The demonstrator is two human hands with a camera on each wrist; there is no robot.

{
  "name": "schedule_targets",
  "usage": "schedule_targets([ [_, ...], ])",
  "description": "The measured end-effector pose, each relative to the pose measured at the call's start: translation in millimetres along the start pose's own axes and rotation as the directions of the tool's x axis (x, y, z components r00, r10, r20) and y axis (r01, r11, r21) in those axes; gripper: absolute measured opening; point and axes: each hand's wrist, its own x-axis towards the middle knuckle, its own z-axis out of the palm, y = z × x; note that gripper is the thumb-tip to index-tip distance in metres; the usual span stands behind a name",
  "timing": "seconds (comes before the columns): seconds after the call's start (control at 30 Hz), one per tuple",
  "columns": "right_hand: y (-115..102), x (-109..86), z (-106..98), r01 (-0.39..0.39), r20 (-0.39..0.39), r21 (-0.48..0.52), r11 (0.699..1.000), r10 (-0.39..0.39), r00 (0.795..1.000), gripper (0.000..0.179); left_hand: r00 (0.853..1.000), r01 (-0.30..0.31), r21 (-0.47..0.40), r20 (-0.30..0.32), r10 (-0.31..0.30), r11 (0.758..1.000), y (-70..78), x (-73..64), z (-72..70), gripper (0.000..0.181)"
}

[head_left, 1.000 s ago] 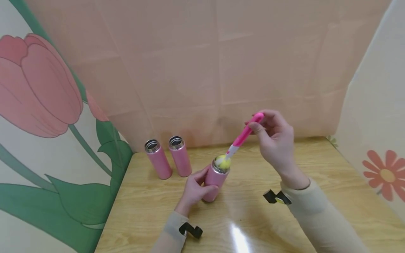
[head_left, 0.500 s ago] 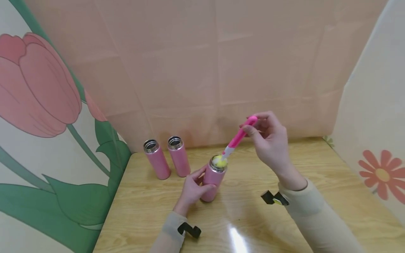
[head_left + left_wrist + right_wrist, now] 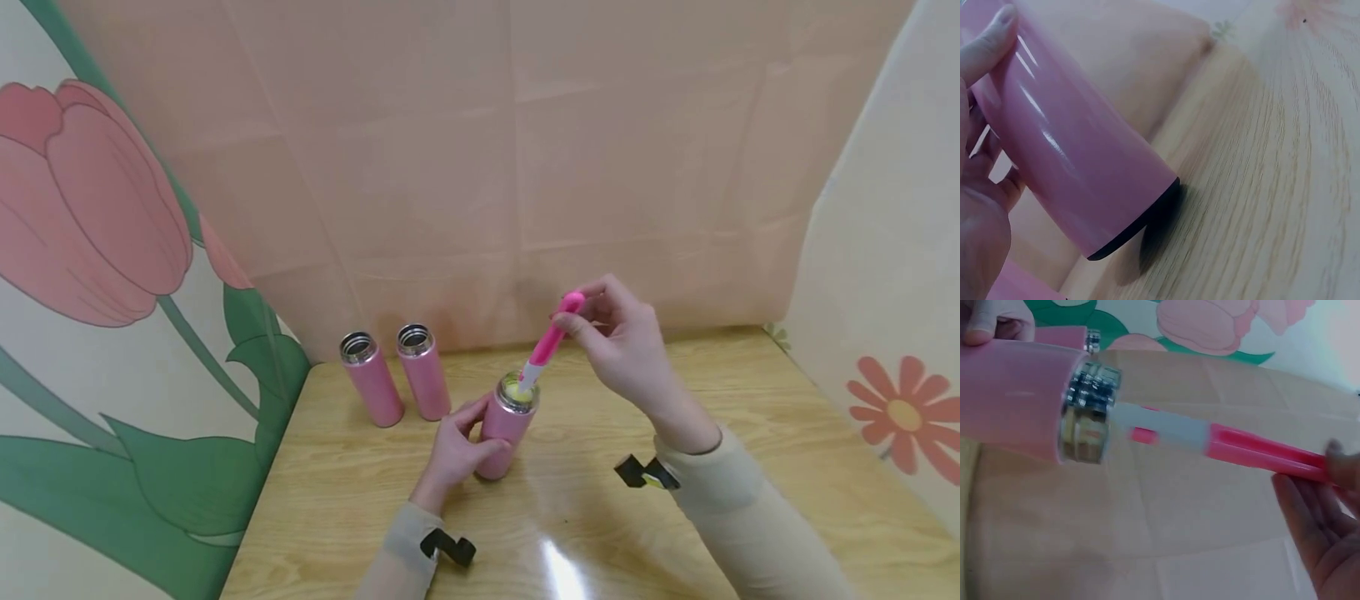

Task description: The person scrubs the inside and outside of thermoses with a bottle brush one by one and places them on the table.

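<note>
My left hand grips the body of a pink bottle with a bare metal neck, tilted slightly over the table. In the left wrist view the bottle's dark base shows near the wood. With fingertips and thumb, my right hand pinches the upper end of a pink and white bottle brush. Its yellow sponge head sits within the bottle's mouth, mostly hidden by the rim. The right wrist view shows the brush's white shaft entering the metal neck.
Two more pink bottles, one on the left and one beside it, stand lidless at the back left of the wooden table. A peach cloth backdrop rises behind, with flower-printed panels on both sides.
My right hand has moved down and left, pushing the brush's yellow head deeper into the bottle's mouth. My left hand keeps its grip on the bottle, almost unmoved.
</note>
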Motion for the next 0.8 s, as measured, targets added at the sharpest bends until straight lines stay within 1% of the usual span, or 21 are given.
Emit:
schedule_targets([
  [0.1,13.7,-7.6,18.1,0.004,0.105,-0.056,0.998,0.002,0.994,0.022,1.0,-0.002,0.04,0.003,0.002,0.999,0.5,-1.0,-1.6,0.072],
  [0.17,21.3,-13.2,28.2,0.004,0.132,-0.062,0.998,0.004,0.991,0.023,1.0,0.016,0.068,-0.008,-0.015,0.998,0.5,-1.8,-2.9,0.072],
  [0.23,26.1,-17.6,34.3,0.0,0.113,-0.053,0.999,0.006,0.994,0.023,0.999,0.039,0.071,-0.024,-0.038,0.997,0.3,-2.8,-4.9,0.073],
  [0.33,28.4,-19.9,35.5,-0.02,0.08,-0.052,0.998,0.024,0.996,0.024,0.996,0.081,0.069,-0.041,-0.078,0.994,0.8,-4.5,-8.1,0.073],
  [0.43,29.7,-20.1,33.9,-0.039,0.101,-0.051,0.998,0.044,0.994,0.023,0.992,0.12,0.067,-0.034,-0.118,0.99,2.1,-5.6,-9.6,0.074],
  [0.5,30.0,-20.4,33.3,-0.051,0.114,-0.049,0.997,0.057,0.992,0.022,0.991,0.135,0.069,-0.032,-0.133,0.988,2.9,-5.8,-10.2,0.074],
  [0.57,30.5,-20.7,33.2,-0.058,0.117,-0.047,0.997,0.064,0.991,0.021,0.989,0.144,0.068,-0.031,-0.142,0.987,3.6,-5.6,-10.4,0.075],
  [0.8,30.9,-22.0,34.3,-0.065,0.109,-0.05,0.997,0.07,0.992,0.02,0.993,0.119,0.063,-0.022,-0.117,0.991,2.2,-5.5,-11.3,0.075],
])
